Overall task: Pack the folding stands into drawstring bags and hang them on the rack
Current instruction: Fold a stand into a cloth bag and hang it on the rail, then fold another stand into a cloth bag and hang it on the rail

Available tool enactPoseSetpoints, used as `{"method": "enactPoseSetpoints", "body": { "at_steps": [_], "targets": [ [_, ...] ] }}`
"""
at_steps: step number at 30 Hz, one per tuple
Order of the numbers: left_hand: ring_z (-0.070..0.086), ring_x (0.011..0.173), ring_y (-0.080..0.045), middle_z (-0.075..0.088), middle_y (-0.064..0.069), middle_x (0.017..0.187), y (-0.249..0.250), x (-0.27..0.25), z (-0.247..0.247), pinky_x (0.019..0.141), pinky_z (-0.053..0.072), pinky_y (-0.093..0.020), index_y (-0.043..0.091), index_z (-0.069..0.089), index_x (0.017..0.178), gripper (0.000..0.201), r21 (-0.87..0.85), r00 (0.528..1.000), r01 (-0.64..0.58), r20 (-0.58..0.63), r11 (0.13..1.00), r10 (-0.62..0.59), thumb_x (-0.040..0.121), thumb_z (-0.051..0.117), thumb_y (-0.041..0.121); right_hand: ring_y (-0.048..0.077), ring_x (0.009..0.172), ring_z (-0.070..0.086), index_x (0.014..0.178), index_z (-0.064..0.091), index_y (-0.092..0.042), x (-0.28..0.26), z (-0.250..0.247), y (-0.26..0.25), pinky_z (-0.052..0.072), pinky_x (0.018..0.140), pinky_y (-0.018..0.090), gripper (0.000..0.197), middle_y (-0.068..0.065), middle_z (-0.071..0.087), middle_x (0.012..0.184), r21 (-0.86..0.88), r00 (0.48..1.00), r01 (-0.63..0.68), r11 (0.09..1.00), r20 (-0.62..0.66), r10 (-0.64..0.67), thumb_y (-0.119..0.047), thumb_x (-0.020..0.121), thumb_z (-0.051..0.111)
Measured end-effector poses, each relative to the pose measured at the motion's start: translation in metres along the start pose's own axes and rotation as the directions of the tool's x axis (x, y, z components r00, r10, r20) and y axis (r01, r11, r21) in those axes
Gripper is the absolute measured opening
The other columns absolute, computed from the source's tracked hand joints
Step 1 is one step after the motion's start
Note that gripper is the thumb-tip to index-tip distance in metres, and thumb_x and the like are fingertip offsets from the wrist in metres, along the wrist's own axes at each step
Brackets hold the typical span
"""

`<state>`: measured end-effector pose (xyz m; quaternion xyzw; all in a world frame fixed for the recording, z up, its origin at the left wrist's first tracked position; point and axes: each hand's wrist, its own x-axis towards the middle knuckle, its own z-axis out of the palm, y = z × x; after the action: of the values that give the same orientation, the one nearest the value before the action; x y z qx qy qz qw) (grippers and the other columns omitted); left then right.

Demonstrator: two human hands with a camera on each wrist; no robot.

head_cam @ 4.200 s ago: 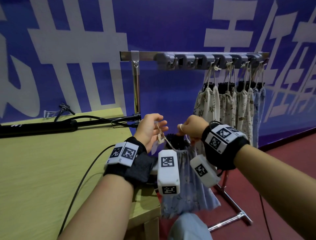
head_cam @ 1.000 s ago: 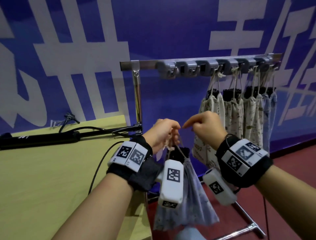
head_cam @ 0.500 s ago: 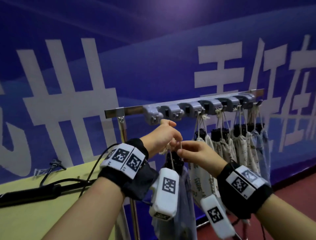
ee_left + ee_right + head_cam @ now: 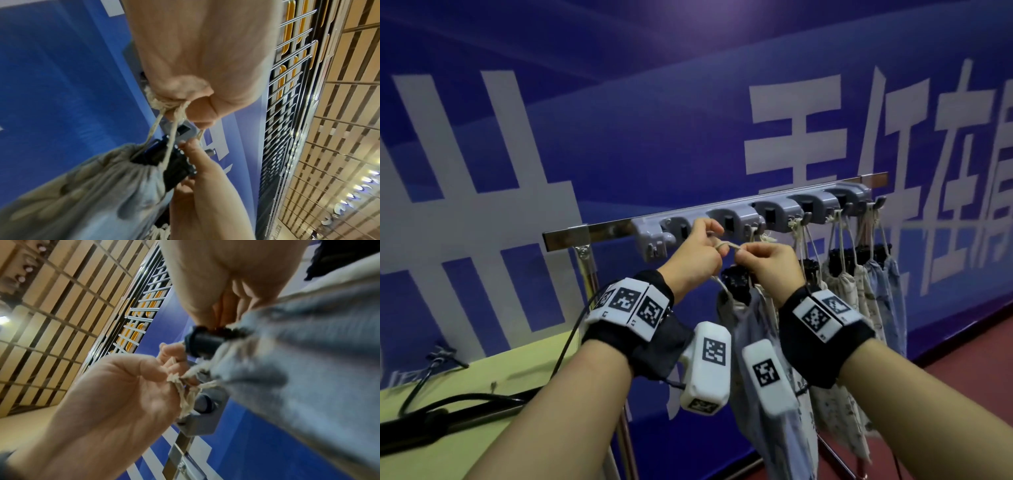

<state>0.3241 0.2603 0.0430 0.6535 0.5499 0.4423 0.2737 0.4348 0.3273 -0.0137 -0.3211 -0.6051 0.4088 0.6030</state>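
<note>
Your left hand (image 4: 697, 257) and right hand (image 4: 774, 265) are both raised just below the grey hook rail (image 4: 756, 214) of the rack, close together. Between them runs a short loop of the beige drawstring (image 4: 726, 245). The left grip is pinched on the cord: the left wrist view shows thumb and curled fingers clamped on a bunched, frayed knot (image 4: 162, 101), with two strands dropping from it to the gathered mouth of the bag. The right grip is also curled and pinching the cord's other end; in the right wrist view its fingers (image 4: 236, 305) close right at the bag's puckered neck.

The pale blue-grey drawstring bag (image 4: 763, 359) hangs from the cord beneath your hands, partly behind the white wrist cameras. The black top of the folding stand (image 4: 736, 281) pokes out of its cinched opening, just beside your right knuckles. The loop is near the hooks at the rail's left end, but you cannot tell whether it touches one.

Further right along the rail, several filled floral bags (image 4: 856, 291) already hang by their cords from hooks, side by side and touching. At lower left the yellow-green surface (image 4: 465, 377) carries a long black bar (image 4: 431, 416) and a black cable. A blue banner with large white characters (image 4: 619, 120) fills the background.
</note>
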Motion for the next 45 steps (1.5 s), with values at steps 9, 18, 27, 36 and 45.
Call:
{"method": "enactPoseSetpoints", "body": {
  "at_steps": [9, 18, 27, 36, 45],
  "targets": [
    [0.037, 0.064, -0.009, 0.041, 0.000, 0.082, -0.011, 0.021, -0.020, 0.048, 0.029, -0.019, 0.016, 0.034, 0.096, 0.034, -0.046, 0.983, 0.034, -0.177, 0.998, -0.041, 0.084, 0.034, -0.015, 0.014, 0.064, 0.057, 0.065, 0.067, -0.016, 0.033, 0.033, -0.005, 0.049, 0.069, 0.030, 0.015, 0.002, 0.064, 0.063, -0.041, 0.993, -0.007, 0.999, -0.117, 0.002, -0.008, 0.076, 0.071],
    [0.040, 0.075, -0.007, 0.043, -0.002, 0.098, -0.052, 0.000, -0.017, 0.059, 0.036, -0.020, 0.012, 0.028, 0.113, 0.036, 0.084, 0.979, 0.200, -0.053, 0.976, -0.197, 0.087, 0.043, -0.010, 0.004, 0.068, 0.055, 0.097, 0.061, -0.008, 0.000, 0.023, 0.026, 0.045, 0.060, 0.011, 0.015, -0.004, 0.059, 0.076, -0.022, 0.997, -0.074, 0.997, 0.031, 0.075, -0.002, 0.083, 0.065],
    [0.047, 0.102, -0.016, 0.050, 0.000, 0.105, -0.072, -0.039, -0.044, 0.083, 0.043, -0.034, 0.015, 0.041, 0.113, 0.030, 0.123, 0.957, 0.287, -0.073, 0.950, -0.279, 0.090, 0.048, -0.003, 0.009, 0.061, 0.048, 0.080, 0.056, -0.012, -0.041, 0.029, 0.022, 0.039, 0.050, 0.009, 0.020, -0.004, 0.052, 0.068, -0.122, 0.985, -0.152, 0.981, -0.100, 0.140, 0.006, 0.083, 0.047],
    [0.047, 0.094, -0.014, 0.049, 0.005, 0.094, -0.081, -0.079, -0.078, 0.067, 0.041, -0.026, 0.017, 0.041, 0.110, 0.027, 0.105, 0.950, 0.295, -0.138, 0.950, -0.280, 0.090, 0.049, 0.000, 0.013, 0.054, 0.040, 0.062, 0.053, -0.018, -0.068, 0.064, -0.014, 0.033, 0.052, 0.023, 0.034, 0.000, 0.046, 0.059, -0.149, 0.970, -0.234, 0.961, 0.030, 0.241, 0.007, 0.082, 0.043],
    [0.050, 0.092, -0.014, 0.054, -0.001, 0.097, -0.100, -0.132, -0.132, 0.083, 0.047, -0.037, 0.014, 0.045, 0.112, 0.025, -0.077, 0.892, 0.337, -0.294, 0.938, -0.344, 0.091, 0.047, 0.001, 0.016, 0.052, 0.036, 0.063, 0.052, -0.014, -0.110, 0.122, -0.049, 0.030, 0.051, 0.025, 0.034, 0.003, 0.042, 0.059, -0.139, 0.927, -0.280, 0.950, 0.219, 0.305, 0.008, 0.086, 0.041]
  ]
}}
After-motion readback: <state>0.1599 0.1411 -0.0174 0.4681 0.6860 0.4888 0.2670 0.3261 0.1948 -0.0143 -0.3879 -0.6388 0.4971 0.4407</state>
